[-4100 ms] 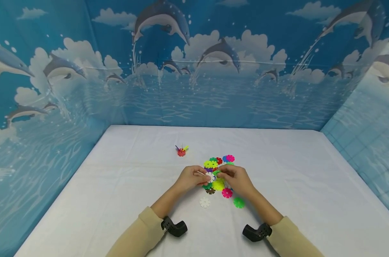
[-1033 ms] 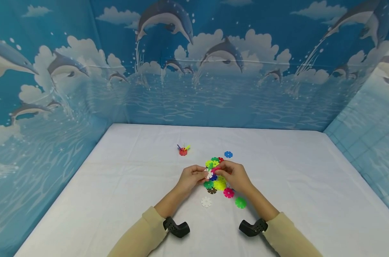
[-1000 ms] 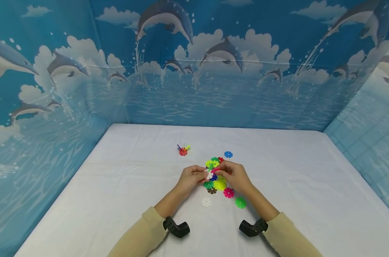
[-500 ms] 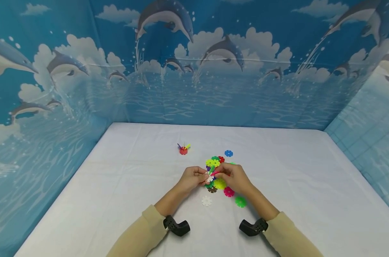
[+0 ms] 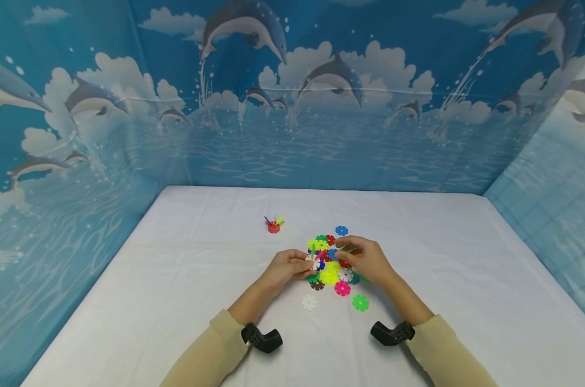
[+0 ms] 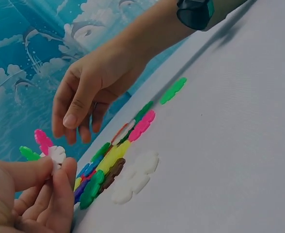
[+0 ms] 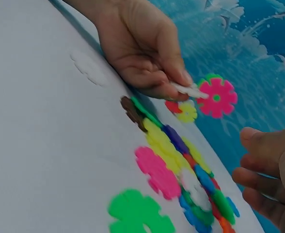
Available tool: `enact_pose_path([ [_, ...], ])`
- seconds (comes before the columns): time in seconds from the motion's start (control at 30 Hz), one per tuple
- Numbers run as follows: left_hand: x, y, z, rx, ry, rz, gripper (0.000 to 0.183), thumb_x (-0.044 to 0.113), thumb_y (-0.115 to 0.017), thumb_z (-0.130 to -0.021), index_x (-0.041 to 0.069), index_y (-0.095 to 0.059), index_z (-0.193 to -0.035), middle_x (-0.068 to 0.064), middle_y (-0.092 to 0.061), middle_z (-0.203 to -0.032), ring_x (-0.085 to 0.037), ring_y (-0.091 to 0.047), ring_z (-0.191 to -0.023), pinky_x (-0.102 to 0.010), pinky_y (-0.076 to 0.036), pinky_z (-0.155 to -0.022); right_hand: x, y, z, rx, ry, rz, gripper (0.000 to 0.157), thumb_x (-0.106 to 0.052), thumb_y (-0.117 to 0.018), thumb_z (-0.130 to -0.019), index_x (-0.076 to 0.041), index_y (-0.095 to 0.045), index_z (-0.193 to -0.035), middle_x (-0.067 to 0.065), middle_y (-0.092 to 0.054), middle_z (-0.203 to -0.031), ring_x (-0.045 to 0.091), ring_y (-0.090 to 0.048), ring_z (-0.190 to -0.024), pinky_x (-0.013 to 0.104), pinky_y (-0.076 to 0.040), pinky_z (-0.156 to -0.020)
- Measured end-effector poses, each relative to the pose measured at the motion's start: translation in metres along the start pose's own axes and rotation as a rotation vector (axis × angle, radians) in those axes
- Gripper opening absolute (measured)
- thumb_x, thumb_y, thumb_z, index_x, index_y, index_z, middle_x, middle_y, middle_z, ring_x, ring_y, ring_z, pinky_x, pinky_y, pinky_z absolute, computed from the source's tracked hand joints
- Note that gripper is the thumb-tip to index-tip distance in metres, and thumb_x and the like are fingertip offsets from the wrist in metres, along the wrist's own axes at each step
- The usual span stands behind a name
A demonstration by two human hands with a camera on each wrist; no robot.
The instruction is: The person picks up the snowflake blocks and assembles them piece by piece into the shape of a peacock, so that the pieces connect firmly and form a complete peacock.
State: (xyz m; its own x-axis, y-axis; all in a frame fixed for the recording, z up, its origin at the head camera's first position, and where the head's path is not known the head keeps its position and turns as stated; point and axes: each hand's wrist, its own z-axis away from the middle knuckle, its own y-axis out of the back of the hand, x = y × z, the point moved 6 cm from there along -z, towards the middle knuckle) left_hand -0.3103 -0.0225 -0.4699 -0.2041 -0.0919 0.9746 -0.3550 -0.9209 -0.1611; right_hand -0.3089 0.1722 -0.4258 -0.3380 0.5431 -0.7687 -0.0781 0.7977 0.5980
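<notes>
Between thumb and fingertips my left hand pinches a white notched snowflake disc, held above the pile. A pink disc and a green disc stand out from the white one, joined at its edge. My right hand hovers over the right side of the pile, fingers loosely bent, with nothing seen in its grasp. Under both hands lies a pile of snowflake discs in several colours, among them yellow discs, a brown disc and a pink disc.
Behind and left of the pile stands a small joined piece, a red disc with purple and yellow discs sticking up. A blue disc lies at the back; a white disc and a green disc lie in front on the white tablecloth.
My right hand took a pink disc from the back, pressed it to the white disc, then let go and moved right over the pile. My left hand kept its pinch in place.
</notes>
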Motion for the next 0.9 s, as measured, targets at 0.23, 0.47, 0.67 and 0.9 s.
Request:
enact_pose_path([
  [0.23, -0.001, 0.002, 0.000, 0.006, -0.012, 0.009, 0.012, -0.003, -0.062, -0.093, -0.007, -0.055, -0.102, -0.006, -0.069, -0.084, -0.024, -0.071, -0.090, -0.026, -0.056, -0.079, 0.035, 0.033, 0.004, 0.074, -0.129, 0.187, 0.030, -0.023, -0.065, -0.095, 0.000, -0.068, -0.114, 0.013, -0.066, -0.104, 0.029, -0.058, -0.095, 0.044, -0.051, -0.082],
  [0.47, -0.001, 0.001, 0.000, 0.012, -0.011, 0.037, 0.009, -0.003, -0.062, -0.093, -0.005, -0.055, -0.098, -0.007, -0.069, -0.085, -0.021, -0.071, -0.087, -0.024, -0.056, -0.077, 0.046, 0.027, 0.010, 0.002, -0.153, 0.247, 0.031, -0.022, -0.078, -0.084, 0.001, -0.068, -0.102, 0.008, -0.060, -0.092, 0.025, -0.053, -0.086, 0.037, -0.050, -0.075],
  [0.67, 0.000, 0.001, 0.001, 0.005, -0.004, 0.063, 0.010, -0.001, -0.063, -0.093, -0.005, -0.056, -0.098, -0.008, -0.071, -0.084, -0.012, -0.070, -0.073, -0.018, -0.055, -0.067, 0.034, 0.026, 0.012, 0.009, -0.138, 0.155, 0.022, -0.010, -0.076, -0.086, -0.001, -0.060, -0.098, 0.004, -0.057, -0.083, 0.021, -0.052, -0.077, 0.030, -0.047, -0.067],
  [0.9, 0.002, 0.001, 0.002, 0.008, -0.003, 0.080, 0.011, -0.002, -0.063, -0.093, -0.004, -0.055, -0.100, -0.006, -0.071, -0.082, -0.010, -0.069, -0.070, -0.016, -0.054, -0.063, -0.004, 0.005, 0.012, -0.015, 0.004, -0.034, 0.013, -0.009, -0.072, -0.089, 0.000, -0.069, -0.099, 0.007, -0.070, -0.090, 0.020, -0.065, -0.080, 0.020, -0.054, -0.072],
])
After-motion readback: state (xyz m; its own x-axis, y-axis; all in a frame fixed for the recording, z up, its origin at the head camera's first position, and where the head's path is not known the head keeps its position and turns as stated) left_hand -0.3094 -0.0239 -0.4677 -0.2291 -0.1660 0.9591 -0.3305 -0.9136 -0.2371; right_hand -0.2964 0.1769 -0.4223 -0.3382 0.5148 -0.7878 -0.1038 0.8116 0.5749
